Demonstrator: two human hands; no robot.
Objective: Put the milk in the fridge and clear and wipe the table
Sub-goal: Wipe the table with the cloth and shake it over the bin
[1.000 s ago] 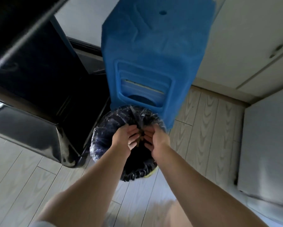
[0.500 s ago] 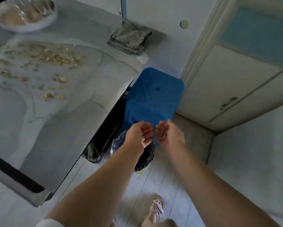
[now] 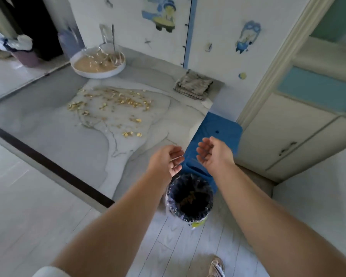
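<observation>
- We hold the left hand [image 3: 169, 159] and right hand [image 3: 212, 153] above the bin [image 3: 190, 198]; each grip is wide, holding nothing.
- Clearing is the step in hand: crumbs [image 3: 116, 102] litter the counter [image 3: 48, 136].
- Next, we gather more; the cloth [image 3: 194, 84] waits behind. No milk is visible.

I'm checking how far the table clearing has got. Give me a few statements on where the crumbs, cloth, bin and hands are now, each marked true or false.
1. Crumbs still lie scattered on the table. True.
2. The left hand holds the folded cloth. False: the cloth lies at the table's far corner; both hands are empty.
3. The bin stands on the floor below the hands. True.
4. The right hand is shut in a fist. False: it is open, fingers loosely curled.
5. The white tray sits inside the bin. False: it is on the table by the wall.
</observation>
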